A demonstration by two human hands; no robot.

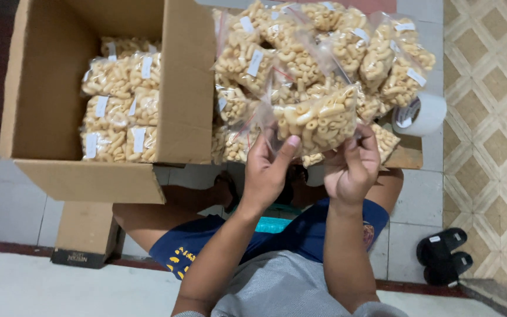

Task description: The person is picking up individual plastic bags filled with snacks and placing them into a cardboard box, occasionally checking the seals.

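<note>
Clear bag of macaroni snacks (318, 120) held up in front of the heap, both hands on it. Left hand (267, 170) pinches the lower left edge, thumb pressed on the front, fingers behind. Right hand (352, 167) curls closed on the lower right corner. Bag is full, pale yellow curled pieces, plastic flap sticking up. Behind it: pile of same bags (324, 41) with white labels. Left: open cardboard box (48, 88), bags packed inside. Right: tape roll (421, 114), black sandals (444, 255) on tile.
</note>
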